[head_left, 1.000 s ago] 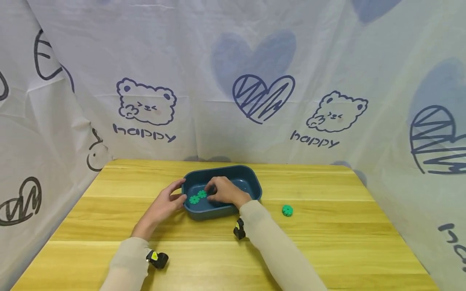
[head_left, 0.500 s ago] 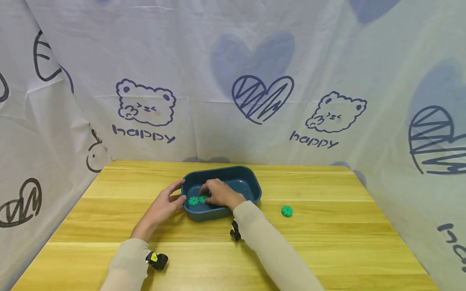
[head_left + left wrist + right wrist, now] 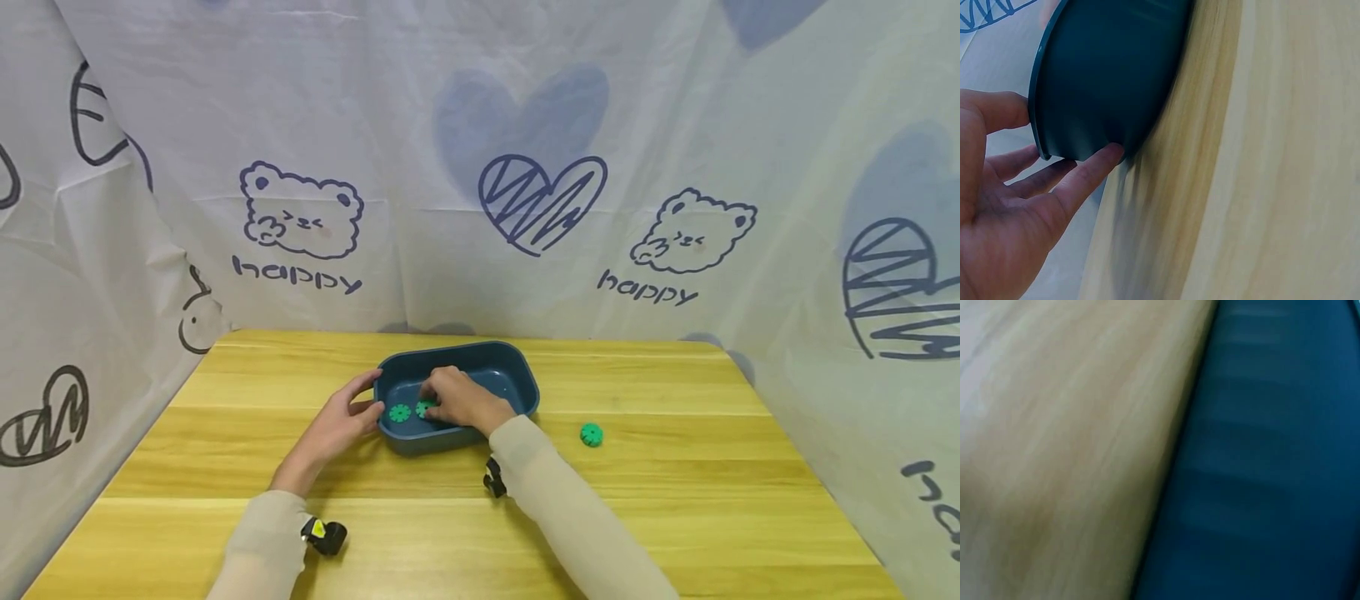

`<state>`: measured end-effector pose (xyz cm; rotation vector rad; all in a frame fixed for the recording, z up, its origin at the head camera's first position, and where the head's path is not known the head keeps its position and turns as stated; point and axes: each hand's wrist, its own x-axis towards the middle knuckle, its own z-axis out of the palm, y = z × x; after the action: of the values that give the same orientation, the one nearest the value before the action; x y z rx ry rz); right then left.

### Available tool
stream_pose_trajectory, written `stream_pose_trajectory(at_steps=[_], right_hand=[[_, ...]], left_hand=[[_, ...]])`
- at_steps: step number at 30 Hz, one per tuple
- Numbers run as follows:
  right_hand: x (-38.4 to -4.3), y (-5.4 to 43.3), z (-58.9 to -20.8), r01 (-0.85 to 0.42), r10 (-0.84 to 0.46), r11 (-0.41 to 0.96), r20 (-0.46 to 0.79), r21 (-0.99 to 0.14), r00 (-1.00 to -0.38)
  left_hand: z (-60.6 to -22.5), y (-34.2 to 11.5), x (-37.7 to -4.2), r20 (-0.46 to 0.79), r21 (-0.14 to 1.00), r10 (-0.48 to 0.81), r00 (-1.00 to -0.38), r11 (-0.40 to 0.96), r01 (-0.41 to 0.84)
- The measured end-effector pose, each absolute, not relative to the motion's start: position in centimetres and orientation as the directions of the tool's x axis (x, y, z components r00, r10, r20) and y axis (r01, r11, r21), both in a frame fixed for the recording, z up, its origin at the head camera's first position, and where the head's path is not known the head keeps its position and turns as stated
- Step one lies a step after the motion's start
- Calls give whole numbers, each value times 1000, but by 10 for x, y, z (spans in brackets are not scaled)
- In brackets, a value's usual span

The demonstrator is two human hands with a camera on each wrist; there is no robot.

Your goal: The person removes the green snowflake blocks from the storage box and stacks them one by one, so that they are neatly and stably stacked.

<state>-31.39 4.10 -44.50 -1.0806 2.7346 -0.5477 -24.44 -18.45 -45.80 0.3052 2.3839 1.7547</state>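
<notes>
A dark blue-green rectangular bin [image 3: 408, 446] stands on the table. Its left end is touched by my left hand [image 3: 341, 423], fingers spread along the outer wall. In the left wrist view the fingertips of that hand [image 3: 1013, 212] rest at the bin's rim and side. Inside the bin, my right hand [image 3: 459, 398] reaches down with bent fingers and pinches a green notched snowflake disc [image 3: 424, 409], partly covered by the fingertips. Another green disc [image 3: 400, 413] lies flat on the bin floor to its left. The right wrist view is blurred and shows no hand.
A thicker green notched piece [image 3: 591, 435], like several discs together, sits on the wooden table [image 3: 675, 500] right of the bin. White printed cloth [image 3: 420, 250] hangs behind the table and along both sides.
The right hand dipped left onto the right-hand disc, then drew back slightly right; that disc shifted toward the front right. The left hand and bin stay in place.
</notes>
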Motion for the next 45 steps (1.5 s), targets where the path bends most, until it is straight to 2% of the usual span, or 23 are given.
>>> stream_pose_trajectory(at_steps=[10, 18, 35, 45], right_hand=[[-306, 65, -425, -633, -686, 641, 47, -434, -726], [-300, 84, -415, -645, -690, 638, 60, -420, -721], [-291, 114, -419, -652, -668, 640, 124, -407, -734], [-288, 133, -414, -613, -614, 664, 156, -428, -774]], left_hand=[[-456, -183, -247, -1, 951, 252, -968, 299, 77], [-455, -183, -248, 5, 947, 253, -967, 309, 85], [-457, -183, -245, 1, 948, 249, -968, 309, 80], [-457, -183, -245, -3, 949, 250, -968, 307, 77]])
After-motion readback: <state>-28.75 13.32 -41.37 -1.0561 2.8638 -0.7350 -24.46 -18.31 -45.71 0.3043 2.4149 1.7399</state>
